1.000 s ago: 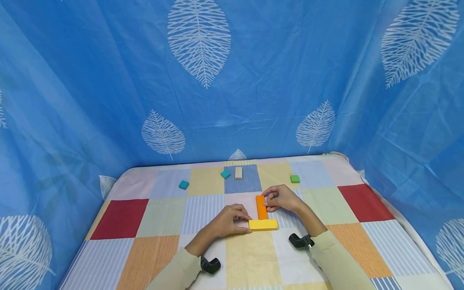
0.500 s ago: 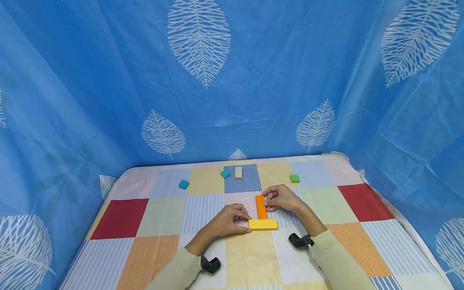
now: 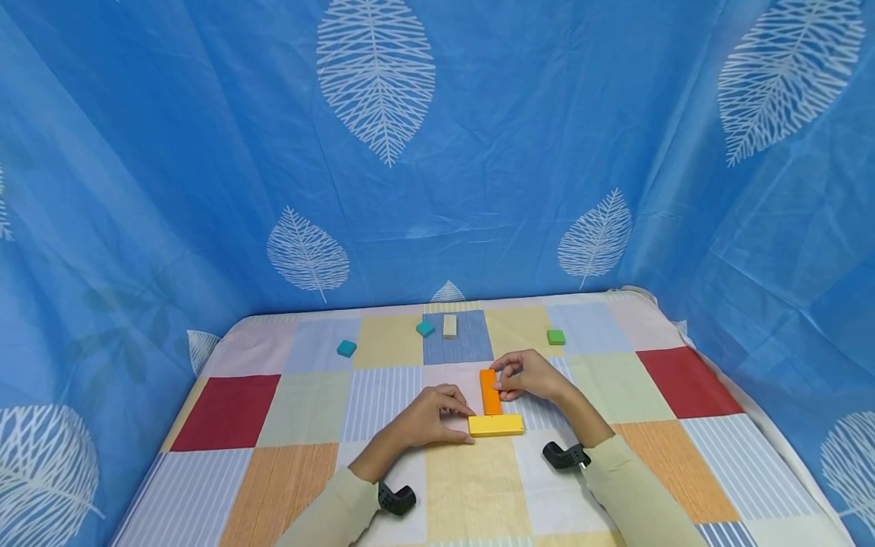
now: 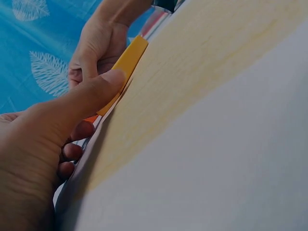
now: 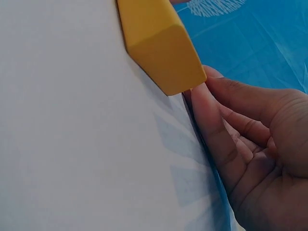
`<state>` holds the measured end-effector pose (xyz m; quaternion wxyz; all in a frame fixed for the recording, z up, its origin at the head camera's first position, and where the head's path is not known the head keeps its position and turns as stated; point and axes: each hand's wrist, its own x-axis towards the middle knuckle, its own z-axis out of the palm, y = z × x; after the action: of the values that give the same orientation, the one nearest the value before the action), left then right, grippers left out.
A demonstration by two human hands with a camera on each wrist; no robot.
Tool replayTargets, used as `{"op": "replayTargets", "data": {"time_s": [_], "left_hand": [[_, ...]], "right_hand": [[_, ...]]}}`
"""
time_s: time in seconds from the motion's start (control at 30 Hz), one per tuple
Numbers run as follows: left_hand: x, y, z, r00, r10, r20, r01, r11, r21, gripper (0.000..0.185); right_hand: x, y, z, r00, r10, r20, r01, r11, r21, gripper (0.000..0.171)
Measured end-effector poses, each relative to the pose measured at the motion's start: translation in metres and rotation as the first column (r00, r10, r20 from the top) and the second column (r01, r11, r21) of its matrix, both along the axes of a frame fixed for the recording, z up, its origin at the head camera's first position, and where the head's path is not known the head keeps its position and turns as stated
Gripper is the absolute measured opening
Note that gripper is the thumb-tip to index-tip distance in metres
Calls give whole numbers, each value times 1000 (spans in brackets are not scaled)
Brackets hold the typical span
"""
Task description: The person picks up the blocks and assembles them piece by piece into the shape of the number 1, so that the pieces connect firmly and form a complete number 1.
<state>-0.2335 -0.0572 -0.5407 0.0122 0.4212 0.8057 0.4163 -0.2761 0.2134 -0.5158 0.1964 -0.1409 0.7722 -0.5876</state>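
A yellow rectangular block (image 3: pixel 495 425) lies crosswise on the patchwork cloth, its left end pinched between the thumb and fingertips of my left hand (image 3: pixel 434 416). In the left wrist view, the thumb presses along the side of the yellow block (image 4: pixel 134 55). An orange rectangular block (image 3: pixel 489 391) points away from me, its near end right at the yellow block's far side, forming an upside-down T. My right hand (image 3: pixel 528 376) pinches the orange block by its right side and far end. From the right wrist, the yellow block (image 5: pixel 166 53) hides the orange one.
Two teal blocks (image 3: pixel 346 349) lie toward the back left and back middle. Beside the second stands a cream block (image 3: pixel 450 327), and a green block (image 3: pixel 556 337) sits at the back right. A blue leaf-print curtain (image 3: pixel 478 190) rises behind the table and along both sides.
The orange block has shifted slightly left along the yellow block, with my right hand following. The yellow block has come a touch nearer to me. My left hand keeps almost the same place.
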Motion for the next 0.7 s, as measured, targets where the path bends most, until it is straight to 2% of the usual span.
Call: {"op": "replayTargets", "data": {"time_s": [0.5,0.7], "left_hand": [[0,0,-1,1000,11,-1,-11,1000,3,29],[0,0,-2,1000,11,-8,-11,1000,12,29]], "right_hand": [[-1,-2,0,1000,-6,-5,6,1000,-15,36],[-1,0,0,1000,3,-16,-3,1000,7,31]]}}
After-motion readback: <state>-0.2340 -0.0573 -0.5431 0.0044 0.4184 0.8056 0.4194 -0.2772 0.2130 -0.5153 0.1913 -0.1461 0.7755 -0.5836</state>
